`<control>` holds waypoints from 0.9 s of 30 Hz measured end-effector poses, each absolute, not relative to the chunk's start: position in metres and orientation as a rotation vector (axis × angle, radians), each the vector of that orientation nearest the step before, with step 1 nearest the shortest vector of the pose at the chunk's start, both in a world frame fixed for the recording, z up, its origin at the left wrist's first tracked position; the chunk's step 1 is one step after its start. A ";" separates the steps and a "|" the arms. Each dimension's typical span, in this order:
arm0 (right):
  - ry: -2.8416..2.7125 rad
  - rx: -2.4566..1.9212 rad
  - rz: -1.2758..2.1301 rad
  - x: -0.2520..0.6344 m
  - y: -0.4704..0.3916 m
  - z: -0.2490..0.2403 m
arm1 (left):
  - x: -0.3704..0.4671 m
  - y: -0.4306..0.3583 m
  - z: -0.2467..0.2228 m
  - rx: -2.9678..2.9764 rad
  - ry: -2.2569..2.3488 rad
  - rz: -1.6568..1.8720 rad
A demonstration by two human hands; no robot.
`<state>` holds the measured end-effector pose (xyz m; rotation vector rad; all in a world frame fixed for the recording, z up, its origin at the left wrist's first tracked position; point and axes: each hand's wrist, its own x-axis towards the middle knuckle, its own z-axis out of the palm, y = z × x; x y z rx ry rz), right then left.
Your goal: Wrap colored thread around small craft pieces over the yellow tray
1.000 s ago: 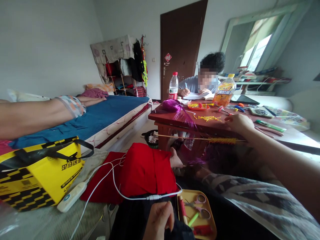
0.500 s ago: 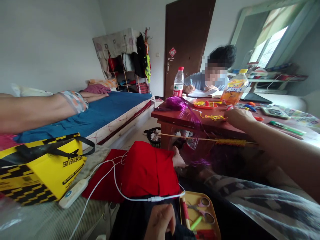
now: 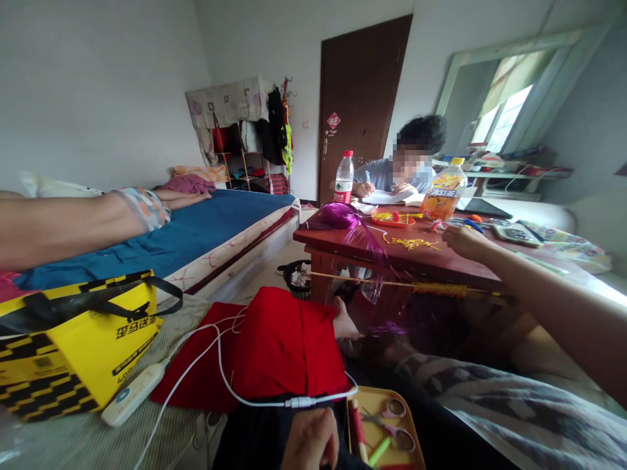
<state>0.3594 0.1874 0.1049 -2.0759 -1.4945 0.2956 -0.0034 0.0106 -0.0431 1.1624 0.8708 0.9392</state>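
Note:
My left hand [image 3: 311, 438] is at the bottom centre, low over my dark-clothed lap, its fingers curled in. Anything inside it is hidden. At the table's near edge, my right hand [image 3: 459, 240] reaches in from the right with its fingers bent together. A small red and white piece [image 3: 437, 225] shows at its fingertips; whether it is gripped is unclear. Left of this hand lie loose yellow and red thin strands [image 3: 412, 243]. Beside my left hand is a yellow tray [image 3: 416, 438] with pink-handled scissors [image 3: 394, 427], a red stick and a green stick [image 3: 380, 452].
On the red-brown table [image 3: 337, 238] are purple shiny strands [image 3: 340, 215], an orange dish [image 3: 375, 217], a water bottle [image 3: 344, 179] and a juice bottle [image 3: 445, 192]. A person [image 3: 379, 171] writes across it. A white cable [image 3: 264, 405] crosses red cloth [image 3: 289, 346]. Someone lies on the bed [image 3: 230, 215].
The view has tilted and shifted slightly. My right hand has drawn back a little from the small red and white piece, and the yellow strands look more spread out. My left hand stays curled.

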 end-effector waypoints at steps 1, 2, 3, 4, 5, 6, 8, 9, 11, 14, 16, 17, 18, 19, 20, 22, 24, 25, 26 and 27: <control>-1.463 -2.015 0.335 0.359 0.184 0.108 | -0.002 0.010 -0.042 1.143 0.852 0.953; -1.438 -1.949 0.374 0.356 0.177 0.110 | -0.001 0.009 -0.039 1.111 0.833 0.971; -1.421 -1.878 0.409 0.352 0.168 0.111 | 0.000 0.008 -0.036 1.062 0.814 0.997; -1.413 -1.804 0.439 0.344 0.155 0.109 | 0.002 0.007 -0.032 0.995 0.792 1.031; -1.418 -1.726 0.463 0.333 0.139 0.106 | 0.004 0.007 -0.028 0.913 0.770 1.065; -1.427 -1.641 0.471 0.320 0.119 0.099 | 0.007 0.006 -0.022 0.825 0.746 1.100; -1.457 -1.504 0.475 0.284 0.070 0.081 | 0.012 0.005 -0.011 0.658 0.700 1.150; -1.471 -1.452 0.469 0.264 0.044 0.070 | 0.015 0.004 -0.006 0.617 0.676 1.150; -1.603 -1.350 0.446 0.223 -0.005 0.046 | 0.020 0.002 0.002 0.573 0.648 1.174; -1.780 -1.209 0.373 0.172 -0.051 0.010 | 0.024 -0.004 0.006 0.576 0.603 1.181; -1.778 -1.177 0.292 0.149 -0.060 -0.010 | 0.025 -0.008 0.005 0.595 0.559 1.161; -1.721 -1.216 0.285 0.141 -0.061 -0.017 | 0.025 -0.009 0.003 0.610 0.544 1.151; -1.678 -1.232 0.289 0.134 -0.061 -0.023 | 0.026 -0.010 0.002 0.628 0.535 1.143; -1.645 -1.243 0.298 0.129 -0.060 -0.027 | 0.027 -0.011 0.000 0.648 0.535 1.138; -1.616 -1.251 0.314 0.125 -0.059 -0.029 | 0.027 -0.011 -0.001 0.664 0.541 1.131; -1.586 -1.252 0.349 0.122 -0.058 -0.032 | 0.028 -0.011 -0.002 0.689 0.552 1.114; -1.552 -1.282 0.395 0.124 -0.058 -0.034 | 0.025 -0.010 -0.002 0.713 0.551 1.086; -1.533 -1.314 0.418 0.127 -0.058 -0.034 | 0.023 -0.009 -0.002 0.718 0.557 1.058; -1.519 -1.351 0.438 0.132 -0.058 -0.033 | 0.020 -0.008 -0.002 0.722 0.574 1.011; -1.516 -1.388 0.452 0.138 -0.058 -0.033 | 0.017 -0.007 -0.002 0.727 0.607 0.948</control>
